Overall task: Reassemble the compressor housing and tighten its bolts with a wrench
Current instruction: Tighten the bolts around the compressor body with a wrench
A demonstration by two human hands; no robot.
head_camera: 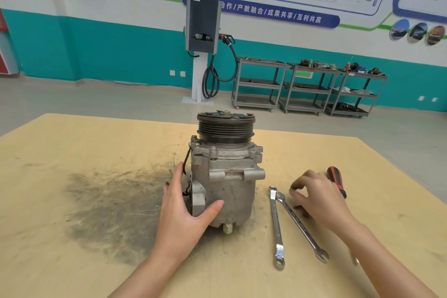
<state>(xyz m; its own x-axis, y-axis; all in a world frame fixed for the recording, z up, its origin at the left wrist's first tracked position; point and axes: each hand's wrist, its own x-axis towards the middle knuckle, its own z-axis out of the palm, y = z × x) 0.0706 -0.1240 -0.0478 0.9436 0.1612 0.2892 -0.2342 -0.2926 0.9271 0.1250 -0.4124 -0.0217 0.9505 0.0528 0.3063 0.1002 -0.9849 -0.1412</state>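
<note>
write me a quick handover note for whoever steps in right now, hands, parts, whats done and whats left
Left hand: steadies the compressor, thumb on its front, fingers along its left side.
Right hand: hovers over the table right of the wrenches, fingers curled; blurred, so whether its grip holds anything is unclear.
Parts: compressor stands upright, pulley on top. Ring wrench and combination wrench lie to its right, heads crossing at the far end. Red-handled screwdriver lies behind the right hand.
Done: housing looks assembled, bolts sit in the top flange.
Left: pick up a wrench and tighten the bolts.
</note>
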